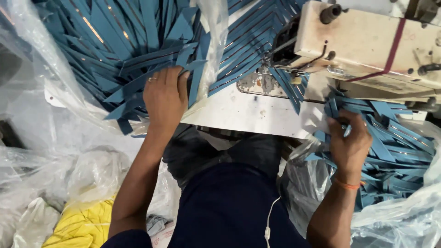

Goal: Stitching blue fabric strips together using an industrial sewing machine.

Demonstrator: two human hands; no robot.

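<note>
Both hands buried in blue strips at the sewing machine.

My left hand lies flat and open on the left pile of blue strips; my right hand pinches strips in the right pile.

A sewing machine stood at the far right of the desk. A heap of fabric strips lay in a plastic bag on the left, with the left hand resting on it. Another pile of strips sat in a bag on the right, under the right hand. A bundle of cloth lay lower left, beside the person's lap.
</note>
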